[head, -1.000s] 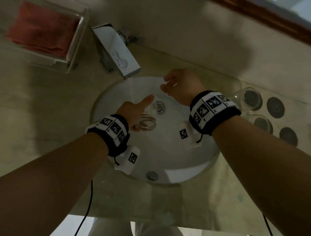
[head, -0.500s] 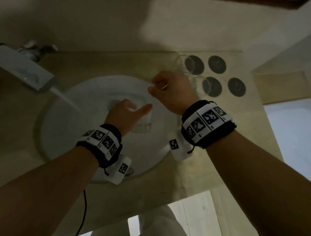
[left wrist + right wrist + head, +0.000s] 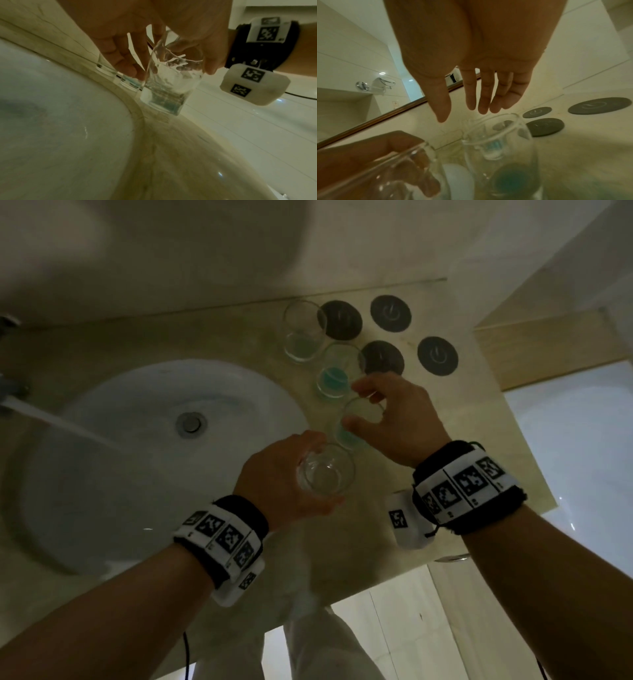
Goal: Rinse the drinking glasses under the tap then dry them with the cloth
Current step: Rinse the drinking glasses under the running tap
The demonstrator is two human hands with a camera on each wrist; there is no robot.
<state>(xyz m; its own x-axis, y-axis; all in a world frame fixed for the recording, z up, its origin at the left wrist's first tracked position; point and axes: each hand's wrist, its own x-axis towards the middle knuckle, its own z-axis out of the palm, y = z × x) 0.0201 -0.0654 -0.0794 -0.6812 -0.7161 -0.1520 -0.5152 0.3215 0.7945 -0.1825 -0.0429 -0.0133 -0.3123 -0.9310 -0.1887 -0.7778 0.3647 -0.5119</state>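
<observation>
My left hand [image 3: 284, 474] grips a clear drinking glass [image 3: 325, 477] by its side, held over the counter just right of the sink basin [image 3: 102, 474]. My right hand [image 3: 400, 419] hangs over a second glass [image 3: 346, 436] with a blue-tinted base, which stands on the counter. Its thumb and straight fingers [image 3: 471, 88] straddle the rim of that glass [image 3: 501, 148], and no grip shows. Water [image 3: 51, 422] still runs from the tap into the basin at the far left. The cloth is out of view.
Two more glasses [image 3: 301, 333] [image 3: 337, 371] stand in a row behind the blue-based one. Several dark round coasters [image 3: 390, 313] lie at the back right of the counter. The counter's right edge drops to a white bathtub [image 3: 565, 440].
The view has swung right from the basin to the counter. My left hand carried its glass out of the stream to the right. My right hand uncurled and reached over the nearest standing glass.
</observation>
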